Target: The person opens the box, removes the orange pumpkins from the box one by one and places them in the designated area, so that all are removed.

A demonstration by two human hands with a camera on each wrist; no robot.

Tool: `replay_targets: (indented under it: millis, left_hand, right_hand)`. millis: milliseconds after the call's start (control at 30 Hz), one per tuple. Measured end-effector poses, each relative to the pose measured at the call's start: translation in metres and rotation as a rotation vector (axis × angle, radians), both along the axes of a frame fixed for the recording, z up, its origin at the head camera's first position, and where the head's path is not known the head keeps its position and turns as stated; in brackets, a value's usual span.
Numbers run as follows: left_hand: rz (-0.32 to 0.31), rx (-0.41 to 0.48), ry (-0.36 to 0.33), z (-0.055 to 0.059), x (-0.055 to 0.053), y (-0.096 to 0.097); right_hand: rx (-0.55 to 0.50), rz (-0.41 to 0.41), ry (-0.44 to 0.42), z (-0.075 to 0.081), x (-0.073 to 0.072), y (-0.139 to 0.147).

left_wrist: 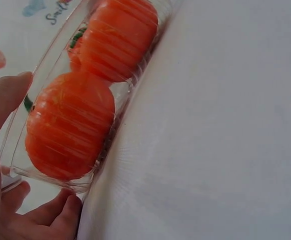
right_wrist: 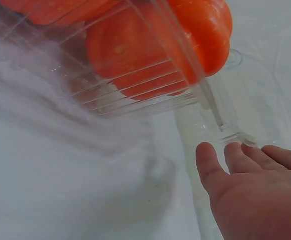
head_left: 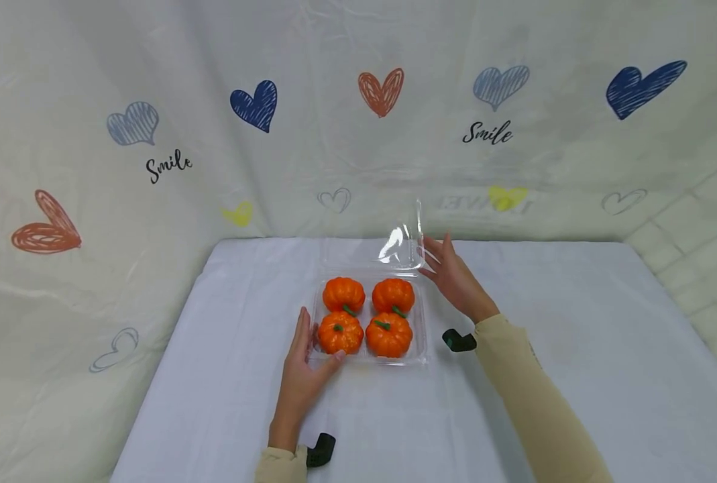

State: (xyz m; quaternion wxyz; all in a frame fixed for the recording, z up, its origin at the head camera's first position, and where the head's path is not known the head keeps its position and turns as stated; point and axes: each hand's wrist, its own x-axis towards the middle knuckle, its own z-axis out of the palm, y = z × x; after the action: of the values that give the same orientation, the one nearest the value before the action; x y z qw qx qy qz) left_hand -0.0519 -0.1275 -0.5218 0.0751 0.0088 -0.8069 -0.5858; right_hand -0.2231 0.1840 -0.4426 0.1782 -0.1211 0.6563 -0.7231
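A clear plastic clamshell box [head_left: 420,335] sits on the table with its lid [head_left: 370,251] raised at the back. Several small orange pumpkins [head_left: 343,295] with green stems fill it in two rows. My left hand [head_left: 300,382] grips the box's front left corner. In the left wrist view its thumb [left_wrist: 8,97] lies at the upper rim, and the fingers [left_wrist: 60,212] bend around the end wall. Beside the lid's right edge is my right hand [head_left: 457,282], fingers extended. The right wrist view has those fingertips [right_wrist: 233,150] right at the lid's clear edge.
A white cloth covers the table [head_left: 551,362]. Behind it hangs a pale curtain [head_left: 310,154] printed with hearts and "Smile". Small black devices [head_left: 458,341] are by both wrists, next to beige sleeves.
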Motion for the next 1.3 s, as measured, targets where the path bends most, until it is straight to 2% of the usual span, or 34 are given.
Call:
replay_targets:
  millis: [233, 400, 600, 767, 933, 1033, 1167, 1300]
  left_hand:
    - [0.005, -0.004, 0.016, -0.001, 0.001, 0.001]
    - [0.008, -0.002, 0.026, -0.001, 0.0, 0.001]
    - [0.008, -0.002, 0.025, -0.002, -0.001, 0.002]
    - [0.006, 0.002, 0.027, -0.002, -0.001, 0.002]
    - [0.004, 0.006, 0.032, -0.003, -0.001, 0.002]
    - [0.004, 0.005, 0.038, -0.004, -0.001, 0.001]
    - [0.006, 0.002, 0.044, -0.004, 0.0, 0.002]
    - [0.003, 0.012, 0.045, -0.005, 0.0, 0.002]
  right_hand:
    - [0.008, -0.008, -0.097, -0.015, -0.001, 0.0]
    - [-0.017, -0.011, -0.121, -0.025, 0.0, -0.001]
    - [-0.001, -0.015, -0.13, -0.031, 0.004, 0.001]
    - [0.125, -0.048, -0.034, -0.022, 0.007, 0.003]
    - [0.317, -0.096, 0.119, -0.003, 0.012, 0.001]
    - [0.384, -0.105, 0.183, 0.008, 0.016, -0.003]
    - [0.429, -0.068, 0.241, 0.018, 0.024, -0.012]
    - [0.509, -0.007, 0.297, 0.02, 0.033, -0.021]
